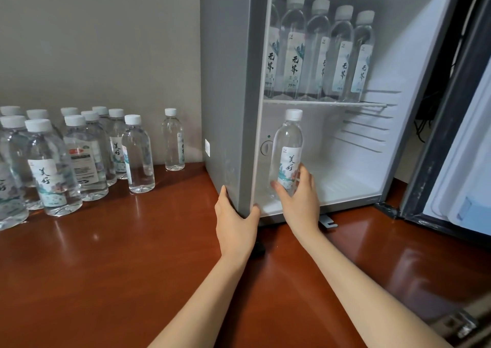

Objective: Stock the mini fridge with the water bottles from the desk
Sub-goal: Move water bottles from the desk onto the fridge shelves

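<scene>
The right hand grips an upright water bottle at the front left of the mini fridge's lower compartment, while the left hand clasps the cabinet's lower front corner. Five bottles stand in a row on the wire shelf above, the door swung open to the right. A cluster of bottles waits on the wooden desk at left.

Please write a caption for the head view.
Right hand holds water bottle inside mini fridge; left hand grips its corner.
</scene>
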A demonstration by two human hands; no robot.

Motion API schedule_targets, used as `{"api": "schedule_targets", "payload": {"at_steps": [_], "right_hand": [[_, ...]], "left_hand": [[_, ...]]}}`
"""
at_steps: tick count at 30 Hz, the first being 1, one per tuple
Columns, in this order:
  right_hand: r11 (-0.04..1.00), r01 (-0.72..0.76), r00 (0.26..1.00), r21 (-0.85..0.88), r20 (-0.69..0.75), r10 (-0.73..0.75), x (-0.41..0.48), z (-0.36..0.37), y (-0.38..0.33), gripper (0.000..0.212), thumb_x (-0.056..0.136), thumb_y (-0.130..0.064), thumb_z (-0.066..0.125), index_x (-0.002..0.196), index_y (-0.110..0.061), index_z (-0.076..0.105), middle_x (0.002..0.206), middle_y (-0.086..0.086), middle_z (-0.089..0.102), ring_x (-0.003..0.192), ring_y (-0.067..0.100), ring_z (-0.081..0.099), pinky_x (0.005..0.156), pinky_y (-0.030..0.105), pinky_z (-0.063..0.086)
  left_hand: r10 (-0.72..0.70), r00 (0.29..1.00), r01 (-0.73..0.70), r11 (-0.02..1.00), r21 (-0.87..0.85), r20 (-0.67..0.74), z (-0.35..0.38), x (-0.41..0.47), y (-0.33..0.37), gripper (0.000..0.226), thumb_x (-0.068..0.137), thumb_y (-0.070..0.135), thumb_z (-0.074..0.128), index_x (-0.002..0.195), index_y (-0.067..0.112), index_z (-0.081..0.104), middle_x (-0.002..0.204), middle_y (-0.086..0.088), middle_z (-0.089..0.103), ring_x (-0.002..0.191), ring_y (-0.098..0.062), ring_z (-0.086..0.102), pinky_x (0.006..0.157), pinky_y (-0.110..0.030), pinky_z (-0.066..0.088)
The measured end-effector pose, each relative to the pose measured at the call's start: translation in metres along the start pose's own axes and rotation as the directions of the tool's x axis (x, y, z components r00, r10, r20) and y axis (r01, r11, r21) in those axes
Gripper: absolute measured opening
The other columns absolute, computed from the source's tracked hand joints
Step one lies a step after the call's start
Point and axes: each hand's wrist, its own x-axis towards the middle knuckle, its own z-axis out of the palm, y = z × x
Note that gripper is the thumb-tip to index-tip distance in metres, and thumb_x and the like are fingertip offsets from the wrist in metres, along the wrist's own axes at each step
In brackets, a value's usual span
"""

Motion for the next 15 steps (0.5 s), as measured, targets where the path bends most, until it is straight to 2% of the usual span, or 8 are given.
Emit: {"api": "schedule_targets", "payload": {"at_steps": [5, 9, 15], "right_hand": [[0.997, -0.039, 0.995, -0.067, 0.093, 0.045, 0.023, 0.012, -0.006, 0.067, 0.087, -0.035, 0.07, 0.14, -0.013, 0.036, 0.135, 0.006, 0.047, 0.116, 0.029, 0.056, 0.087, 0.042, 0.048], [0.995, -0.069, 0.986, -0.072, 0.145, 0.079, 0.044, 0.027, -0.011, 0.065, 0.089, -0.031, 0.068, 0.14, -0.009, 0.035, 0.135, 0.012, 0.045, 0.113, 0.033, 0.057, 0.09, 0.043, 0.048], [0.982, -0.135, 0.968, -0.134, 0.195, 0.159, 0.067, 0.046, -0.016, 0.064, 0.091, -0.029, 0.065, 0.141, -0.009, 0.03, 0.137, 0.011, 0.041, 0.112, 0.032, 0.058, 0.083, 0.035, 0.044]], "left_hand": [[-0.015, 1.0, 0.015, 1.0, -0.008, 0.013, 0.0, -0.001, 0.002, 0.081, 0.086, 0.027, 0.067, 0.152, 0.022, 0.021, 0.154, 0.004, 0.03, 0.133, -0.016, 0.042, 0.096, -0.02, 0.031], [-0.014, 1.0, 0.014, 1.0, -0.011, 0.007, 0.001, 0.0, 0.001, 0.08, 0.086, 0.026, 0.067, 0.152, 0.023, 0.022, 0.153, 0.005, 0.031, 0.131, -0.017, 0.044, 0.095, -0.021, 0.032], [-0.019, 1.0, 0.019, 1.0, -0.017, 0.0, 0.003, 0.0, 0.0, 0.078, 0.086, 0.026, 0.065, 0.151, 0.026, 0.022, 0.153, 0.008, 0.03, 0.128, -0.018, 0.046, 0.091, -0.02, 0.032]]}}
